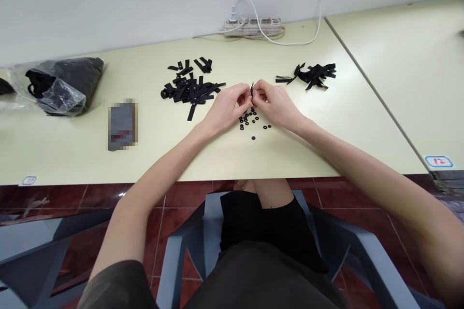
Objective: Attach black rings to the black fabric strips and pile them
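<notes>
My left hand (232, 103) and my right hand (270, 100) meet over the middle of the table, both with fingertips pinched. Between them is a short black fabric strip (252, 89), its upper end poking out above the fingers. Whether a small round piece is also in the pinch is hidden. Just below my hands lie several small black round pieces (253, 138), some with a pale centre like snap buttons. A large pile of black strips (188, 89) is left of my left hand. Right of my right hand lies a smaller pile of black strips (317, 76).
A power strip (253, 26) with a white cable (290, 43) runs along the wall. A clear plastic bag (65, 87) of black material and a blurred-out grey item (122, 125) are at the left. The table's front edge is close to my lap.
</notes>
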{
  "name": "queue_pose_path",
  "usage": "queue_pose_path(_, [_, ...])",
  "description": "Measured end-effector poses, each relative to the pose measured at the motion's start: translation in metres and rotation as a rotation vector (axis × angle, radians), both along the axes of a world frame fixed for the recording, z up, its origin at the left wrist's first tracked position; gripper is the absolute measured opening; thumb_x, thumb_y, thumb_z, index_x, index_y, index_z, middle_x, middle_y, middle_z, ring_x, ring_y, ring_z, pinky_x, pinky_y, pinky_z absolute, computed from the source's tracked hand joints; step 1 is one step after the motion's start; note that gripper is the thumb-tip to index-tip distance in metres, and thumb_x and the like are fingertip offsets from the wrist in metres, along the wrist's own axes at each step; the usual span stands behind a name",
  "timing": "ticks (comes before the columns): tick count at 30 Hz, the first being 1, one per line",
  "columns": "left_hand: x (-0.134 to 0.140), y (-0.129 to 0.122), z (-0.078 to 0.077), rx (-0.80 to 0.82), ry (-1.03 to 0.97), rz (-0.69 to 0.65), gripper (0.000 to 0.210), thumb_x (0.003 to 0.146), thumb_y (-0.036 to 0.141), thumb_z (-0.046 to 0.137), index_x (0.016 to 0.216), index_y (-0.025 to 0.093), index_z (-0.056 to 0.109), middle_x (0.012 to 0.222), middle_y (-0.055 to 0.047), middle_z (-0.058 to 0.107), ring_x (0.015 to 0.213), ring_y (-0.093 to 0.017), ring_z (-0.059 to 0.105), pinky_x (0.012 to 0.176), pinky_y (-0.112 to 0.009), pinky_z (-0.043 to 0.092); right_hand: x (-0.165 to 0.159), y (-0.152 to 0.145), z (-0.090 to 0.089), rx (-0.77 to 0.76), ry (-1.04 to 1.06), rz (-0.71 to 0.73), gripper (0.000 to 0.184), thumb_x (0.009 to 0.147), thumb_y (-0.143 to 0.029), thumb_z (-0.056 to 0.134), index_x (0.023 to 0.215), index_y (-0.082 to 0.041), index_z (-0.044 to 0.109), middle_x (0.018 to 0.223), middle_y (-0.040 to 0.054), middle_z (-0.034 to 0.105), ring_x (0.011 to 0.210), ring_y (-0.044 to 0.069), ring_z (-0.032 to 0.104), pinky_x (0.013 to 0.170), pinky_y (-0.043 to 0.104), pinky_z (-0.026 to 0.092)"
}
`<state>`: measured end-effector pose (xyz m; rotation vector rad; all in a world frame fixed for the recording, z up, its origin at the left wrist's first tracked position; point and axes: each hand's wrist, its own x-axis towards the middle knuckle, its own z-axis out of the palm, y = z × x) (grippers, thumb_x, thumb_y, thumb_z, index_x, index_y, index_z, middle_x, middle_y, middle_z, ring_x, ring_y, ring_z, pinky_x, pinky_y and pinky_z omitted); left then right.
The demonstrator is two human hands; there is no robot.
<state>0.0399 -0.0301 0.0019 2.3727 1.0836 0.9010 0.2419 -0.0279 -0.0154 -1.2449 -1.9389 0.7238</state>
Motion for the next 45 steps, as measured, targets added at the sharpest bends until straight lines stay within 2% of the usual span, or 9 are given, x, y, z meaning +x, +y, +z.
queue_pose_path(6, [0.0012,-0.0011,-0.0020,-0.019,-0.026,0.005,0.022,0.103,0.013,0.060,0.086,0.024,0.051,0.087,-0.002,0.070,0.082,-0.018,0.062,0.080,-0.034,0.050,0.0005,0.0002,0.0010,0.003,0.012,-0.001,0.019,0.106,-0.023,0.065,0.091,-0.027,0.054,0.073,-0.0009,0.065,0.069,0.018,0.048,0.072,0.037,0.039])
queue_pose_path(14, [0.0006,-0.0001,-0.0038,-0.057,-0.045,-0.003,0.022,0.104,0.016,0.061,0.086,0.024,0.053,0.087,-0.003,0.072,0.082,-0.019,0.063,0.081,-0.035,0.052,0.0000,0.0011,-0.0014,-0.012,0.044,-0.010,0.016,0.101,-0.020,0.066,0.087,-0.027,0.059,0.078,0.0020,0.073,0.075,0.021,0.063,0.076,0.038,0.049])
queue_pose_path(18, [0.0002,0.0007,-0.0040,-0.068,-0.048,-0.016,0.022,0.104,0.016,0.061,0.085,0.024,0.053,0.086,-0.003,0.071,0.082,-0.019,0.063,0.079,-0.034,0.051,-0.0003,0.0011,-0.0013,-0.015,0.070,-0.009,0.017,0.097,-0.022,0.068,0.084,-0.027,0.058,0.075,0.0018,0.073,0.072,0.021,0.063,0.073,0.037,0.049])
queue_pose_path(23, [-0.0004,0.0018,-0.0048,-0.074,-0.045,-0.025,0.021,0.104,0.019,0.060,0.084,0.024,0.053,0.084,-0.002,0.070,0.080,-0.019,0.062,0.078,-0.034,0.051,-0.0014,-0.0014,0.0018,-0.056,0.132,0.013,0.015,0.092,-0.021,0.067,0.081,-0.027,0.059,0.072,0.0017,0.075,0.071,0.020,0.067,0.076,0.037,0.053])
queue_pose_path(27, [-0.0010,0.0031,-0.0080,-0.084,-0.054,-0.050,0.020,0.104,0.021,0.059,0.085,0.024,0.053,0.084,-0.002,0.070,0.080,-0.019,0.062,0.078,-0.034,0.050,-0.0021,-0.0029,-0.0001,-0.088,0.165,0.014,0.015,0.090,-0.017,0.066,0.080,-0.026,0.060,0.073,0.0019,0.075,0.071,0.020,0.068,0.076,0.036,0.052])
queue_pose_path(41, [-0.0006,0.0013,-0.0072,-0.067,-0.038,-0.033,0.021,0.105,0.022,0.059,0.085,0.024,0.053,0.086,-0.003,0.072,0.082,-0.020,0.064,0.079,-0.034,0.052,-0.0038,-0.0044,-0.0020,-0.126,0.231,-0.002,0.020,0.092,-0.028,0.070,0.076,-0.026,0.058,0.070,0.0029,0.072,0.070,0.020,0.064,0.070,0.035,0.050])
queue_pose_path(45, [-0.0003,0.0005,-0.0073,-0.043,-0.039,-0.031,0.022,0.105,0.020,0.059,0.085,0.024,0.052,0.086,-0.003,0.072,0.082,-0.019,0.064,0.078,-0.034,0.051,-0.0046,-0.0046,-0.0015,-0.145,0.257,-0.014,0.018,0.090,-0.020,0.068,0.075,-0.026,0.058,0.070,0.0020,0.072,0.068,0.018,0.063,0.069,0.034,0.048])
